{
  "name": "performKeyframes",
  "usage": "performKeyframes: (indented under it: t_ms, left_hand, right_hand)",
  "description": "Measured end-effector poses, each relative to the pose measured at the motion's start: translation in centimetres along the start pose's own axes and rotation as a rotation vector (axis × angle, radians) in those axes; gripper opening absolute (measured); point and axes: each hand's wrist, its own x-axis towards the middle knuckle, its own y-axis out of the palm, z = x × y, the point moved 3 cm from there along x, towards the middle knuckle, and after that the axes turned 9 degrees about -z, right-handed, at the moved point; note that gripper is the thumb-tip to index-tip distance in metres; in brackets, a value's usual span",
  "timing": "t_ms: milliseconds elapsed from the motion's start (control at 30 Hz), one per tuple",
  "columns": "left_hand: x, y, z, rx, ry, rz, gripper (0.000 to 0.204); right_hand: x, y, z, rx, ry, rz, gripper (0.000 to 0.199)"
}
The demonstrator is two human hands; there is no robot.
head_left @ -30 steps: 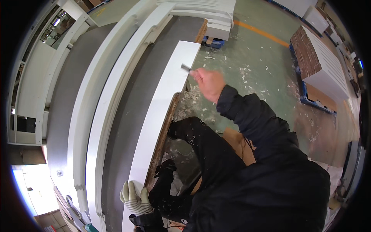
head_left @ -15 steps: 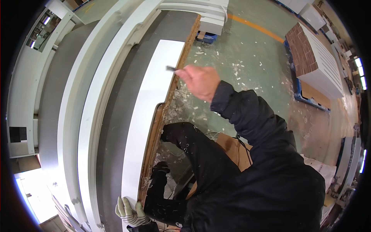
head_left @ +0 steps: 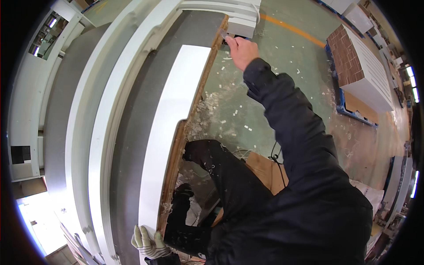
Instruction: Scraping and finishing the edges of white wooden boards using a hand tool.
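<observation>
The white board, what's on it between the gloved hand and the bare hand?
In the head view, nothing lies on the white board between the gloved left hand near its close end and the bare right hand at the far end.

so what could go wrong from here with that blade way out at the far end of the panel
1. The bare right hand grips a small blade at full reach; a slip could cut it.
2. The gloved left hand steadies only the near end of the long white panel, so it might shift.
3. Shavings on the green floor could be slippery.
</observation>
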Motion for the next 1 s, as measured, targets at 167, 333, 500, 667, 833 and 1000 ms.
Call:
performKeyframes:
  t_ms: [167,333,500,667,833,1000]
  left_hand:
    - [-0.6,-0.7,0.5,0.016,0.025,-0.033,0.054]
    - [-0.4,-0.4,-0.1,-0.007,0.022,-0.059,0.055]
    - [0.4,-0.5,-0.6,-0.008,0.02,-0.069,0.052]
    - [0.2,-0.3,-0.4,-0.031,0.013,-0.093,0.054]
    - [0.2,-0.4,-0.8,-0.016,0.01,-0.126,0.054]
    - [0.5,-0.3,-0.9,-0.033,-0.002,-0.103,0.058]
  right_hand:
    - [-3.9,1.0,2.9,0.139,-0.129,0.145,0.056]
    - [-2.4,0.6,1.1,0.259,0.176,0.1,0.058]
    - [-10.2,-1.4,8.9,0.421,0.3,0.594,0.054]
    - [-17.7,-3.3,14.8,0.574,-0.095,0.786,0.052]
    - [-11.6,-1.6,10.0,0.426,0.275,0.414,0.052]
    - [-19.6,-4.7,15.9,0.494,-0.052,0.746,0.049]
